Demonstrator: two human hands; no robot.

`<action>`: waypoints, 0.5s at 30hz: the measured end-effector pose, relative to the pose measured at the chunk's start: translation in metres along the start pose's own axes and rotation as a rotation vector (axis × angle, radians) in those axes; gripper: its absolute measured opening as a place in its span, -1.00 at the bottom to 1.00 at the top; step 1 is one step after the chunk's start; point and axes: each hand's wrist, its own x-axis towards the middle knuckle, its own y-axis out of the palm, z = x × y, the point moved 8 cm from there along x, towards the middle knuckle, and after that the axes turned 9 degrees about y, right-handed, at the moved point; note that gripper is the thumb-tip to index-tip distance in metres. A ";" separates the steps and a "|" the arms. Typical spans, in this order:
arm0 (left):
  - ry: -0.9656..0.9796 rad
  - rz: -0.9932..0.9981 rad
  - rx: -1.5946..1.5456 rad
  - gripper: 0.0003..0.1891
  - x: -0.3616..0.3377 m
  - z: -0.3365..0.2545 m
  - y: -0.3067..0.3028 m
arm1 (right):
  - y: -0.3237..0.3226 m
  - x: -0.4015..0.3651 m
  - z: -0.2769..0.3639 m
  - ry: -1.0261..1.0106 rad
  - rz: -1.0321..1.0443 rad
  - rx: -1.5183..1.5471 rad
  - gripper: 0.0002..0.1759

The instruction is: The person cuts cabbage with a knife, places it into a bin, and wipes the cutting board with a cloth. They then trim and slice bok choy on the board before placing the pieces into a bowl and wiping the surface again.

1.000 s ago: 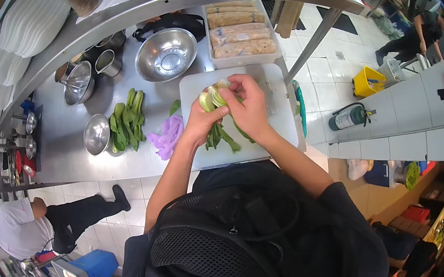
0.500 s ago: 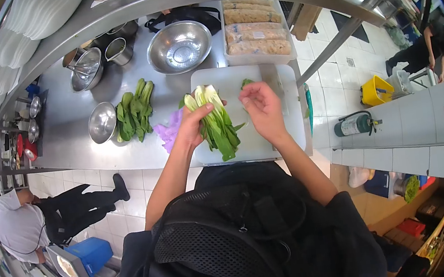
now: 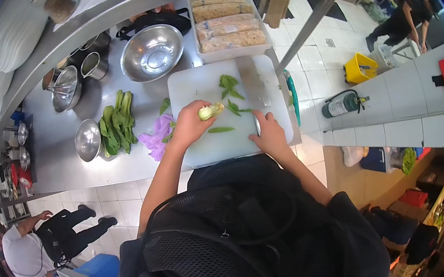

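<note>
My left hand (image 3: 191, 124) is closed around a bok choy (image 3: 211, 111), its pale base sticking out to the right; most of its leaves are hidden by the hand. On the right side of the white cutting board (image 3: 187, 82), my right hand (image 3: 270, 135) curls over the metal handle of a cleaver (image 3: 254, 82), whose wide blade lies flat along the board. Between the hands are loose green leaves (image 3: 230, 86) and a single leaf (image 3: 221, 129) nearer the front edge. Crumpled purple plastic (image 3: 158, 137) sits left of my left hand.
More bok choy (image 3: 117, 123) lies beside a small metal bowl (image 3: 88, 140). Behind the board stand a large metal bowl (image 3: 152, 53) and a plastic tub (image 3: 232, 53) of wrapped rolls. A steel shelf (image 3: 161, 3) overhangs the back. One person (image 3: 25, 248) stands at left, another (image 3: 409, 18) far right.
The bok choy has turned so its base points right. My right hand has come down onto the cleaver handle. Loose leaves now lie on the board. The view has shifted slightly.
</note>
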 end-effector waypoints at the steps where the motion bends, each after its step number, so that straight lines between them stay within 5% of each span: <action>1: 0.015 0.036 0.086 -0.62 0.000 0.008 0.012 | 0.009 0.006 -0.007 0.064 0.081 0.049 -0.26; 3: -0.007 0.057 0.118 -0.63 0.001 0.022 0.030 | 0.019 0.009 -0.017 0.155 0.163 0.111 -0.26; 6: -0.065 0.054 0.145 -0.63 0.006 0.034 0.041 | -0.017 0.007 -0.021 0.165 -0.056 0.317 -0.35; 9: -0.123 0.028 0.133 -0.61 0.003 0.042 0.044 | -0.020 -0.015 -0.026 0.331 0.197 0.555 -0.39; 12: -0.143 0.024 0.164 -0.59 0.005 0.043 0.047 | -0.018 -0.047 -0.013 0.058 0.218 0.648 -0.43; 15: -0.162 0.038 0.212 -0.58 0.005 0.043 0.047 | -0.013 -0.063 -0.009 0.104 0.332 0.663 -0.45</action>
